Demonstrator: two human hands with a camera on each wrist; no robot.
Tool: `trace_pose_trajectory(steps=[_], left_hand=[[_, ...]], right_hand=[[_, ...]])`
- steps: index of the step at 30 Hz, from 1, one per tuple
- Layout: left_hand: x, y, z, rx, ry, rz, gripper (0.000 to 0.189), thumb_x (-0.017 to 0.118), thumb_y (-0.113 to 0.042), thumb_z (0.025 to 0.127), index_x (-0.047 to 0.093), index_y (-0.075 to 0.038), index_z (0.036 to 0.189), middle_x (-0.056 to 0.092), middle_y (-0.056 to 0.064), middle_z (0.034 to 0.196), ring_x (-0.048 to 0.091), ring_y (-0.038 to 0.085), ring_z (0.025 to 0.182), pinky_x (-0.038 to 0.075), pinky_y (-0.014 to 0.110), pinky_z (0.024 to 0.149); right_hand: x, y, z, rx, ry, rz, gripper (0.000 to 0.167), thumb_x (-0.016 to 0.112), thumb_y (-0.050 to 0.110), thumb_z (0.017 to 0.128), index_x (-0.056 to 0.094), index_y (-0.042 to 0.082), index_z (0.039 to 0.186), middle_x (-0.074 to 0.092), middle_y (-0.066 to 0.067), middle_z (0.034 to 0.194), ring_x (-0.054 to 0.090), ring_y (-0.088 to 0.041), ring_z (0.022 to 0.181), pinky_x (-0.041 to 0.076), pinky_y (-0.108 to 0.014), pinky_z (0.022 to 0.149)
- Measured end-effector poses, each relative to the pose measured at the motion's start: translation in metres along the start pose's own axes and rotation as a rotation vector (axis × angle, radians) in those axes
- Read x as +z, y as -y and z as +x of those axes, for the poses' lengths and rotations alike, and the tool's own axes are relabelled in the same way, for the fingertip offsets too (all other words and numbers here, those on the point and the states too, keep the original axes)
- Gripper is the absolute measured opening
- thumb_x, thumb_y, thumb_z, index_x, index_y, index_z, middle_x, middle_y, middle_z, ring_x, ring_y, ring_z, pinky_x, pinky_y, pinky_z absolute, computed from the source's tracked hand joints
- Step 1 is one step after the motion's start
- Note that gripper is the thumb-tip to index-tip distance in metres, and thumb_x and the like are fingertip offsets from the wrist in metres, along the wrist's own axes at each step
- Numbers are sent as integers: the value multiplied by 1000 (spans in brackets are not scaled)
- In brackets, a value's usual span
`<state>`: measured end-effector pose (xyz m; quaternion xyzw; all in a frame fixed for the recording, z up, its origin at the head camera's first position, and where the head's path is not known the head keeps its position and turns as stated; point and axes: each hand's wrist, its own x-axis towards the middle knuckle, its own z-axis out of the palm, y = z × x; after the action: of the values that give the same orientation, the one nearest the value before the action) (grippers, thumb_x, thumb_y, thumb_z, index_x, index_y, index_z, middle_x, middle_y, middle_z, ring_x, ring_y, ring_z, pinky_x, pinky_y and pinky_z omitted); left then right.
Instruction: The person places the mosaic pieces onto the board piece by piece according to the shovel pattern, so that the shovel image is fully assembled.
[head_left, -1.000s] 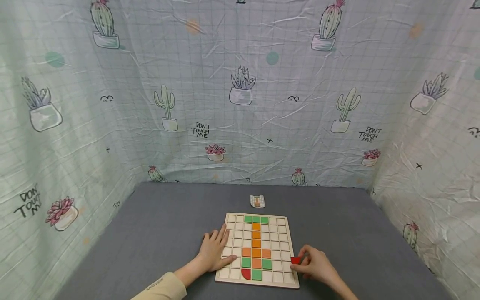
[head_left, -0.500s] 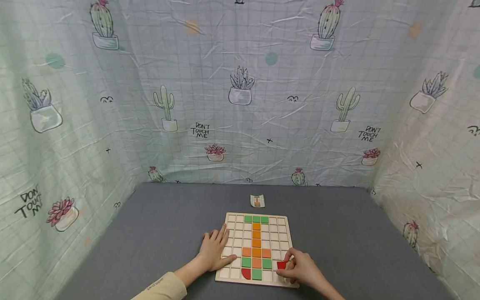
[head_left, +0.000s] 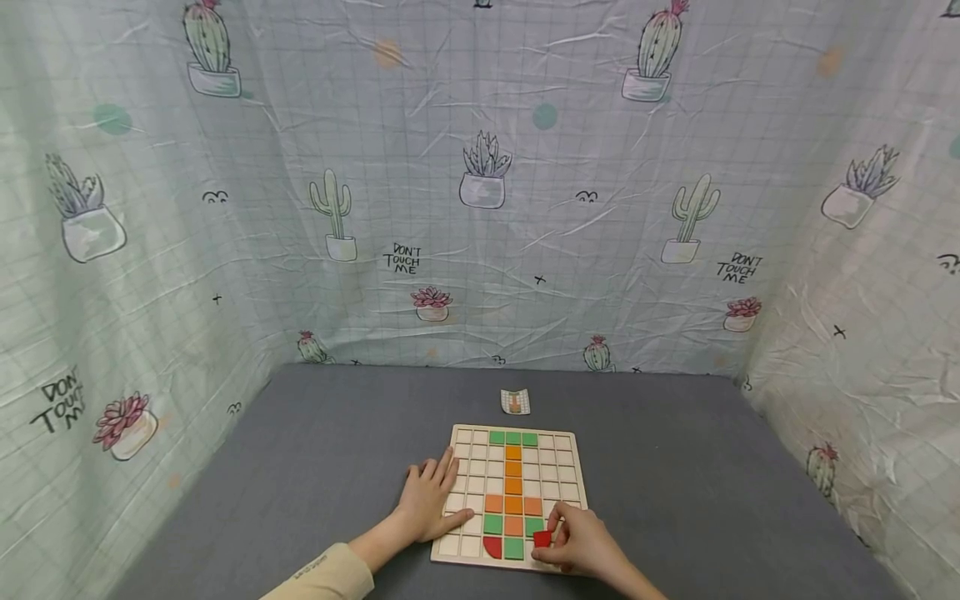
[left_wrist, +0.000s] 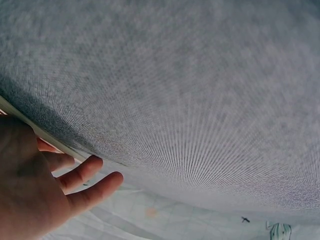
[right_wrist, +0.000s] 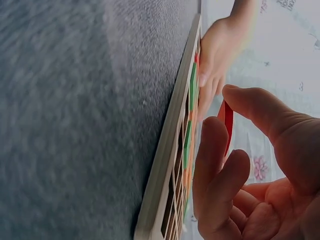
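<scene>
A pale wooden grid board (head_left: pixel 564 492) lies on the grey table, with green, orange and salmon square tiles in its middle columns. A red quarter-round tile (head_left: pixel 492 547) sits in the nearest row, left of a green tile (head_left: pixel 513 548). My left hand (head_left: pixel 432 502) rests along the board's left edge, fingers extended and thumb over the cells. Between thumb and fingertips my right hand (head_left: pixel 580 542) pinches a second red tile (head_left: pixel 542 539), tilted over the board's lower right part. In the right wrist view this red tile (right_wrist: pixel 228 125) shows edge-on, above the board.
Behind the board lies a small printed card (head_left: pixel 515 402) with a coloured grid pattern. Grey cloth (head_left: pixel 360 433) covers the table. A cactus-print curtain (head_left: pixel 480 275) stands round the back and both sides.
My right hand has carried the red tile leftward from the board's right edge, over the lower right cells, close to the green tiles. My left hand has stayed in place.
</scene>
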<state>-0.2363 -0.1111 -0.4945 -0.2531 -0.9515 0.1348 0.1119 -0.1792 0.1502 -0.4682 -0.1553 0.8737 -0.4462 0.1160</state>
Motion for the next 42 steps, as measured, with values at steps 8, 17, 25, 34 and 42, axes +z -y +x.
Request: trace_pose_trajectory(steps=[8,17,25,34,42], left_hand=[[1,0,0,3,-4,-8,82,30,-70,81,42,-9,133,37,11,141,46,23,100,35,43,67],[2,0,0,4,15,-19,82,29,-70,81,41,-9,134,36,11,141,46,23,101,35,43,68],[2,0,0,4,9,-11,83,29,-71,81,41,-9,134,36,11,141,46,24,100,36,43,67],[2,1,1,7,6,-19,83,29,-71,81,41,-8,134,36,11,141,46,24,100,35,44,67],[0,0,0,7,5,-11,82,28,-70,81,42,-8,133,36,11,141,46,23,100,36,43,67]], right_hand=[[6,-3,3,27,4,-60,34,76,27,66,50,8,74,52,6,49,45,-4,38,35,-22,39],[12,-5,5,61,2,-167,35,78,30,62,49,11,71,49,8,48,45,-6,39,30,-24,40],[10,-4,8,62,2,-209,36,80,31,60,50,12,69,49,7,47,45,-6,38,30,-24,40],[2,-10,7,-2,61,-123,26,77,23,65,55,10,71,54,5,50,46,-4,40,34,-22,41],[-5,-15,8,-36,126,-44,14,72,14,70,61,12,79,57,2,52,48,-3,40,38,-22,42]])
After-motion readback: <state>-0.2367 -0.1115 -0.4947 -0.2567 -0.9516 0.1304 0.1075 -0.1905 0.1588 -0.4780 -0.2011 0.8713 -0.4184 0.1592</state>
